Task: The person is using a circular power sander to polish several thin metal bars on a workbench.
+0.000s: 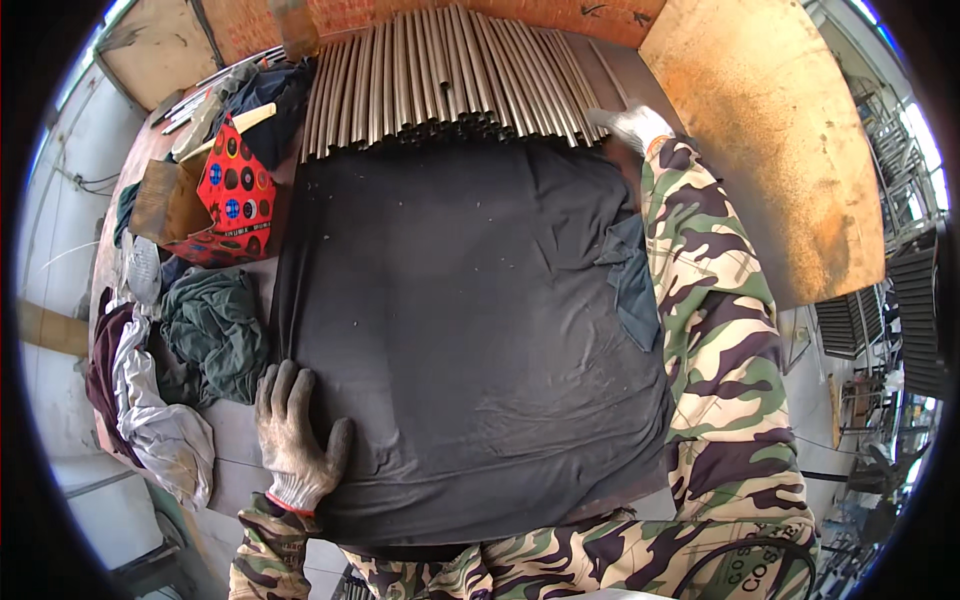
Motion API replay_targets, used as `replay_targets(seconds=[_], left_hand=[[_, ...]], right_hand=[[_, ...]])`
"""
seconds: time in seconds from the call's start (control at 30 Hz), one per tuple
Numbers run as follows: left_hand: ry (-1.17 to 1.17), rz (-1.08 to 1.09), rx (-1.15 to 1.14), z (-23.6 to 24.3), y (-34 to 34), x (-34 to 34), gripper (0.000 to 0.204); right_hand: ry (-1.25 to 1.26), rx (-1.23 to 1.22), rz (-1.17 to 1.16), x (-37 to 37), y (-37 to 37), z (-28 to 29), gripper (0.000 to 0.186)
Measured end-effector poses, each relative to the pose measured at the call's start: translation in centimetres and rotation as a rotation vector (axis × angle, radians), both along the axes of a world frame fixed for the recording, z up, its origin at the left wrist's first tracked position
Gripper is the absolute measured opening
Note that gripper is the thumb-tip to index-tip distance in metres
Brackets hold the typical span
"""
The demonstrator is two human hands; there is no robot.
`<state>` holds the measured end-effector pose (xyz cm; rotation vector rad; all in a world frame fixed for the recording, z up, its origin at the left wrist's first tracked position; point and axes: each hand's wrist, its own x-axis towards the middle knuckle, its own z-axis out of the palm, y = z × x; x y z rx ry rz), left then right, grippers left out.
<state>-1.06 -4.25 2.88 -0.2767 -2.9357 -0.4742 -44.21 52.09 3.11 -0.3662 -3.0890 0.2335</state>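
A dark cloth covers the middle of the table. My left hand, in a soiled white work glove with grey fingers, lies flat near the cloth's left edge, fingers apart and holding nothing. Beyond the cloth's far edge lies a wide row of metal tubes, stacked with their near ends facing me. My right arm stretches far forward in a camouflage sleeve. At the row's right end is my gloved right hand; its fingers are smeared by motion, and whether it grips a tube cannot be made out.
A red patterned cardboard box stands at the left, near a crumpled green cloth and a white rag. A blue-grey rag lies beside my right sleeve. Wooden boards rise at the back and right.
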Motion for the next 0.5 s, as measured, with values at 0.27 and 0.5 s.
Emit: replay_targets(seconds=[0.27, 0.5], left_hand=[[-0.027, 0.017, -0.033, 0.2, -0.3, 0.3, 0.078], [-0.038, 0.038, -0.040, 0.3, -0.6, 0.6, 0.079]], right_hand=[[-0.105, 0.478, 0.727, -0.9, -4.7, 2.7, 0.032], [-0.267, 0.531, 0.571, -0.9, -7.0, 3.0, 0.027]])
